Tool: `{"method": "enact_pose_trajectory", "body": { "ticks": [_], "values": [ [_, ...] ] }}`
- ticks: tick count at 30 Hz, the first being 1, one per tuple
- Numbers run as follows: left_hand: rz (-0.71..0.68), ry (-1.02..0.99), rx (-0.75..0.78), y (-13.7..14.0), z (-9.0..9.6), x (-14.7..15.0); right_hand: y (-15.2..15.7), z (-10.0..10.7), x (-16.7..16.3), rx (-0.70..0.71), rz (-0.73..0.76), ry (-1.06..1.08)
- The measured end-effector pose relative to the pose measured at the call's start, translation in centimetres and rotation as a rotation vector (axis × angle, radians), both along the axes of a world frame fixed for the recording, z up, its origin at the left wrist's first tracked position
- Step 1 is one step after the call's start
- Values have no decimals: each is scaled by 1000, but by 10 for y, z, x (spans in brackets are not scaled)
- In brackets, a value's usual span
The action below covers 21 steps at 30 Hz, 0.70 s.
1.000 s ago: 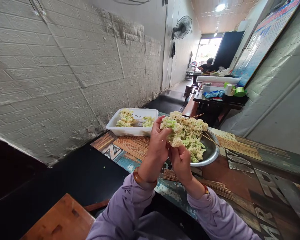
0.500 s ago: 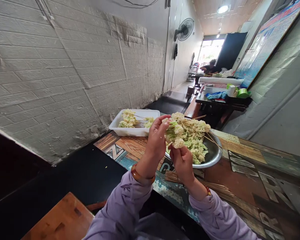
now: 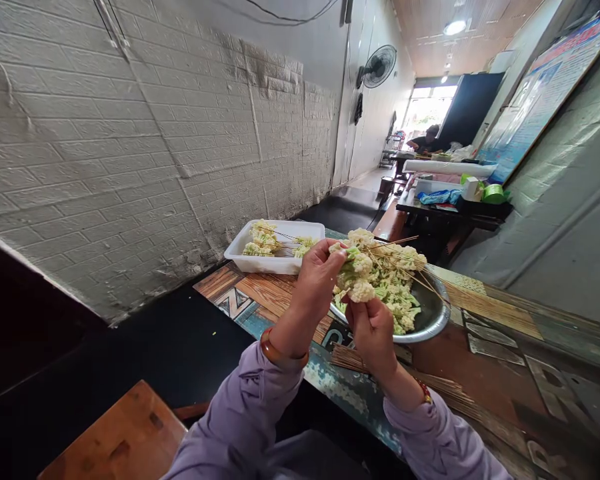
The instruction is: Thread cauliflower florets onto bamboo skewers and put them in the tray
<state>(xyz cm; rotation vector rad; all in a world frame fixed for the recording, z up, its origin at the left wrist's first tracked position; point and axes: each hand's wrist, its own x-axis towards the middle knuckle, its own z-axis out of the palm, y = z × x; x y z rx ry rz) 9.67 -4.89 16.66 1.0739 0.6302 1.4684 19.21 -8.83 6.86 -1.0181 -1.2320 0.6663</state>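
Note:
My left hand (image 3: 319, 277) is closed around a bunch of cauliflower florets (image 3: 356, 275), its thumb on the green stems. Just beneath the lowest floret, my right hand (image 3: 375, 331) is closed in a pinch; what sits between its fingertips is hidden. Behind both hands stands a metal bowl (image 3: 433, 328) heaped with cauliflower pieces (image 3: 397, 303). Several thin wooden skewers (image 3: 397, 241) lie across the top of that heap. A bundle of bare skewers (image 3: 347, 358) lies on the table, partly under my right wrist.
A white plastic tray (image 3: 285, 265) with skewered cauliflower (image 3: 261, 239) stands left of the bowl on the patterned table (image 3: 265, 293). A wooden stool (image 3: 117, 433) is at lower left. Farther back are a cluttered table (image 3: 455, 210) and a seated person (image 3: 427, 141).
The whole view has shifted slightly, so things appear a little farther right and lower. Both hands keep their hold, with the florets in nearly the same pose.

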Motion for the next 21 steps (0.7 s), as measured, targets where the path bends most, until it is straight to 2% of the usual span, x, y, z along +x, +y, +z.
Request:
{"method": "enact_pose_trajectory", "body": {
  "ticks": [5, 9, 15, 21],
  "values": [
    [-23, 80, -24, 0, 3, -4, -2, 4, 0, 6, 4, -55],
    [-50, 67, 1, 0, 3, -2, 3, 6, -1, -10, 12, 22],
    [-76, -18, -7, 7, 0, -4, 8, 13, 3, -39, 159, 100],
    [-163, -31, -15, 12, -10, -10, 6, 18, 6, -43, 213, 136]
  ]
}}
